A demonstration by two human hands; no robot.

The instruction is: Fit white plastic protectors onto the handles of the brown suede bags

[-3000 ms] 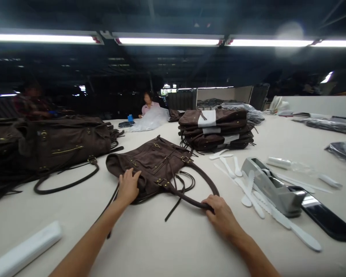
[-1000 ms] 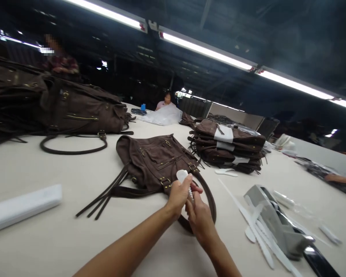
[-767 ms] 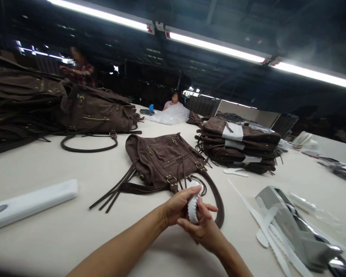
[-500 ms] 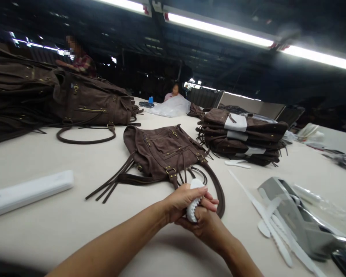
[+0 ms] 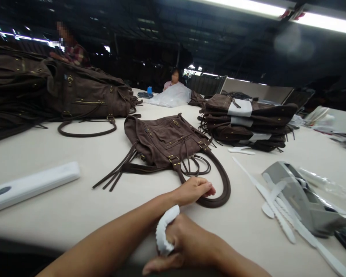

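A brown handbag (image 5: 167,138) lies on the table in front of me, its cords spread to the left. Its rounded handle (image 5: 223,181) loops toward me. My left hand (image 5: 194,189) is closed over the near left part of this handle, and the fingertips curl inside the loop. Closer to me, my right hand (image 5: 184,240) holds a bent white strip with a ridged edge (image 5: 163,232), its thumb pointing out to the left. The strip curves beside my left forearm. The fingers of my right hand are partly hidden behind its back.
Flat white strips (image 5: 276,207) lie beside a grey tape dispenser (image 5: 300,196) on the right. Stacked brown bags (image 5: 248,123) stand behind. More bags (image 5: 86,92) fill the left, near a long white device (image 5: 34,184). Two people are farther back, one behind clear plastic (image 5: 171,96).
My hands have separated. The right hand has drawn toward me and left with the white strip, while my left hand has let go of it and closed over the handle.
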